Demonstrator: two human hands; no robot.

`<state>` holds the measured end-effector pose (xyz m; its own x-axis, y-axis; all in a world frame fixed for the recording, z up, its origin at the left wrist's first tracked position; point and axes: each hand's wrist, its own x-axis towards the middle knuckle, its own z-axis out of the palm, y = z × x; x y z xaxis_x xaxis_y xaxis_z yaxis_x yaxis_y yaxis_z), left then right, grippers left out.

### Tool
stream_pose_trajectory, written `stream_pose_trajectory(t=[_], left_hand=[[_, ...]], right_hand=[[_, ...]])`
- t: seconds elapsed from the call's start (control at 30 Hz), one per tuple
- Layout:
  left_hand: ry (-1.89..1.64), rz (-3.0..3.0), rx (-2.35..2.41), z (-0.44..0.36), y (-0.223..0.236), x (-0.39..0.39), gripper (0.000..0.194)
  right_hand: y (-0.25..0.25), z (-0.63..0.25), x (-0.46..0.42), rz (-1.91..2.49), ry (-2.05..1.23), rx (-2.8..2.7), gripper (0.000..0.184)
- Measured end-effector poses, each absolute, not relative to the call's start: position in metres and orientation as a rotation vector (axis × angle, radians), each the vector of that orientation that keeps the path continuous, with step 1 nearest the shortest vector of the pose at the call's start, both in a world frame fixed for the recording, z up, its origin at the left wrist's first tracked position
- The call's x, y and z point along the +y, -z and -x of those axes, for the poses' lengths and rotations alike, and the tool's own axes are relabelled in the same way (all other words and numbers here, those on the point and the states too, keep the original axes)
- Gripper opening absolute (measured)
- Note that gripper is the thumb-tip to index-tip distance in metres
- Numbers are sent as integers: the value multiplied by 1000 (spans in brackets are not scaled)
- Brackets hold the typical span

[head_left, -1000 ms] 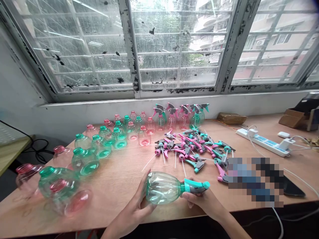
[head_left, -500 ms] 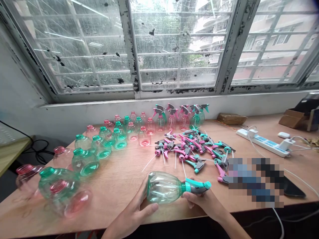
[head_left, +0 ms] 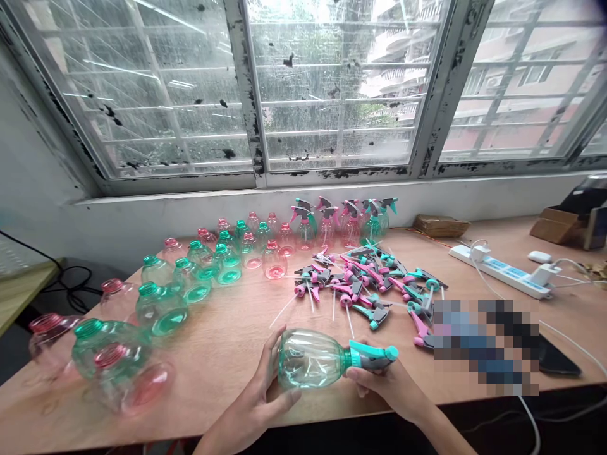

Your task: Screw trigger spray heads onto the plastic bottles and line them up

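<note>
Bottle shift: it slips a touch leftward since the last look, and the left fingers now reach higher beside its base; the crowd on the table [head_left: 222, 344] sits just as it did.
Left flank: open bottles [head_left: 164, 313], pink and green, stand upright in a loose curve running from the near left corner to the wall.
Back row: a cluster of bottles already wearing sprayers [head_left: 351, 229] stands upright near the wall, under the window [head_left: 332, 82].
Sprayer pile: just beyond the hands, a tangle of loose spray heads [head_left: 349, 276], pink, turquoise and grey, with thin straws poking out; one straw ends close to the held bottle, on its far side.
Right side: white power strip [head_left: 502, 272], brown parcel [head_left: 441, 225], dark phone [head_left: 562, 355], and a patch blurred into squares beside it.
Green bottle: here it is [head_left: 310, 357], over the near edge of the table, between the two hands, its turquoise spray head [head_left: 374, 354] seated at the neck.
Right hand: closed round the spray head [head_left: 389, 383], thumb on the near side by the collar.
Left hand: half curled at the base [head_left: 258, 395], thumb spread apart below; cannot tell how firmly it presses.
Bottle's line: lying sideways, long axis left to right, base left, spray head right.
</note>
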<state>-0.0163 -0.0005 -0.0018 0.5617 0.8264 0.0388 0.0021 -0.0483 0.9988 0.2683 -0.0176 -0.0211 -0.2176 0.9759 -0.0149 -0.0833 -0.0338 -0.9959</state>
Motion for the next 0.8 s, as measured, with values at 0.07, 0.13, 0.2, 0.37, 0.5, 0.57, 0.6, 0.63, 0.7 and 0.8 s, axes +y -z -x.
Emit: stream_pose_trajectory(t=[0.07, 0.13, 0.2, 0.37, 0.5, 0.57, 0.6, 0.63, 0.7, 0.8], left_hand=[[-769, -1465, 762, 16, 1, -1, 89], [-754, -1442, 774, 16, 0, -2, 91], [-739, -1424, 782, 17, 0, -2, 90], [-731, -1450, 797, 18, 2, -2, 91], [-740, -1513, 793, 19, 3, 0, 96], [-726, -1513, 779, 18, 3, 0, 96], [-724, -1508, 775, 18, 2, 0, 95], [-722, -1505, 775, 17, 1, -1, 94], [-728, -1496, 785, 16, -1, -2, 93], [-749, -1462, 771, 15, -2, -3, 94]], right_hand=[[20, -268, -18, 1051, -1419, -1297, 36], [18, -268, -18, 1055, -1412, -1308, 36], [18, -267, -18, 1063, -1409, -1316, 38], [20, -267, -18, 1073, -1411, -1314, 38], [21, -267, -17, 1073, -1403, -1306, 38], [21, -267, -17, 1081, -1395, -1303, 39], [21, -267, -17, 1081, -1388, -1306, 39], [20, -267, -17, 1079, -1378, -1311, 41], [19, -267, -17, 1070, -1361, -1324, 44], [18, -266, -17, 1065, -1354, -1324, 44]])
